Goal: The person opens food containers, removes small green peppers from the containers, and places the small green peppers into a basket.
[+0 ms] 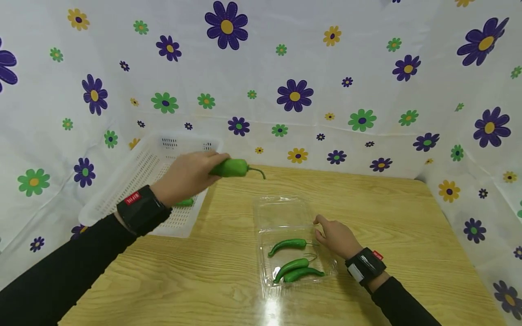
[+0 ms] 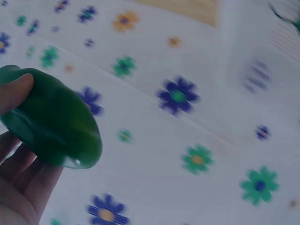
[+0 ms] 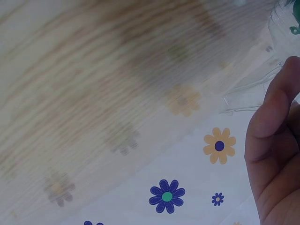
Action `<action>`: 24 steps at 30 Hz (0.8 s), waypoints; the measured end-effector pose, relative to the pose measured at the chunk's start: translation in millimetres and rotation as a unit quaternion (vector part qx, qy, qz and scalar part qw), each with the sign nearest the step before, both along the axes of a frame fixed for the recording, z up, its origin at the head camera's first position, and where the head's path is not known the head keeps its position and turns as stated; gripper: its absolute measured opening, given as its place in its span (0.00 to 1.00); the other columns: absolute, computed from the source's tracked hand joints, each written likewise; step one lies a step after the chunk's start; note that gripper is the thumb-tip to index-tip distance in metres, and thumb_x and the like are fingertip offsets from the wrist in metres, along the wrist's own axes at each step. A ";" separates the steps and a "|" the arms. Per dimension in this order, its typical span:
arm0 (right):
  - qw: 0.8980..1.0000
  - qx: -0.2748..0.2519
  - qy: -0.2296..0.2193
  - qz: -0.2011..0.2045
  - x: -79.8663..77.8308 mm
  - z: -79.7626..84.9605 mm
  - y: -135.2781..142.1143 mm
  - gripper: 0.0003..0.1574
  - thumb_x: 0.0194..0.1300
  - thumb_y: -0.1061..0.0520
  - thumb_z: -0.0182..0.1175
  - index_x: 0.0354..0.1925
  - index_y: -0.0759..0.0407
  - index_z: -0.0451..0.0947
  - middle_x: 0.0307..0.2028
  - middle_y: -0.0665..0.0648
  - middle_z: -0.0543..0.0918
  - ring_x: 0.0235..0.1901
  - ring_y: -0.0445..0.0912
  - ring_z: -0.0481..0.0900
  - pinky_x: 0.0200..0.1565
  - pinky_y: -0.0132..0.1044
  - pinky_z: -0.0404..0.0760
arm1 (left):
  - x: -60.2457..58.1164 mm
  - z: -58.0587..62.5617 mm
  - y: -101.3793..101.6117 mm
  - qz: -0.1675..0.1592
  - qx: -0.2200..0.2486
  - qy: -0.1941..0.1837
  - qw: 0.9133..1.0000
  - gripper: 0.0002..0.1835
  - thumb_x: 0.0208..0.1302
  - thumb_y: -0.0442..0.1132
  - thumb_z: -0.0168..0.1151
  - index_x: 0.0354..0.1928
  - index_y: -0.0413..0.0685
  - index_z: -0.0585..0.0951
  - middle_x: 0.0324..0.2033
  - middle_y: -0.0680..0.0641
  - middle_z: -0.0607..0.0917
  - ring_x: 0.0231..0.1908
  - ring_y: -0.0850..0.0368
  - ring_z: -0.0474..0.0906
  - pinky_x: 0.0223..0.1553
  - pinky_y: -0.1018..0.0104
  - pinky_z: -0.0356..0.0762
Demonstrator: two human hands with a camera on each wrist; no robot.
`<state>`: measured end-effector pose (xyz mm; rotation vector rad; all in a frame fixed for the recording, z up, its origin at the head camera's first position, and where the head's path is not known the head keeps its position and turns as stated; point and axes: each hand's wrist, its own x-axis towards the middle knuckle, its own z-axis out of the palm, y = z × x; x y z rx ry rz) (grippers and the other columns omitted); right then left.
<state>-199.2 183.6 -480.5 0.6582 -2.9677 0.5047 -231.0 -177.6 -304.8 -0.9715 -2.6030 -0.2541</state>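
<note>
My left hand (image 1: 185,174) is raised in front of the white basket and grips a thick green pepper (image 1: 232,168), its thin stem pointing right. In the left wrist view, the thumb lies on one side of the pepper (image 2: 56,122) and the fingers on the other. On the table lies an opened clear plastic box (image 1: 281,213) with 3 slim green chili peppers (image 1: 291,245) in its near half. My right hand (image 1: 336,237) holds the box's right edge near the fold, thumb and index finger at the rim; the right wrist view shows its fingers (image 3: 274,117) bent.
At the left, a white perforated basket (image 1: 187,224) stands tilted, with another green pepper (image 1: 185,202) inside, partly hidden by my left wrist. The wooden table (image 1: 387,203) is bordered by a flower-patterned cloth (image 1: 261,68) at the back and sides.
</note>
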 end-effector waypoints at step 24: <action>1.000 -0.001 0.001 -0.002 -3.7 -6.8 4.1 0.12 0.65 0.57 0.57 0.46 0.59 0.72 0.10 0.45 0.57 0.11 0.36 0.51 0.17 0.26 0.47 | -151.8 -79.5 -140.5 0.224 -0.039 -0.152 0.962 0.11 0.53 0.26 0.63 0.39 0.30 0.77 0.33 0.32 0.81 0.31 0.41 0.75 0.37 0.47 0.71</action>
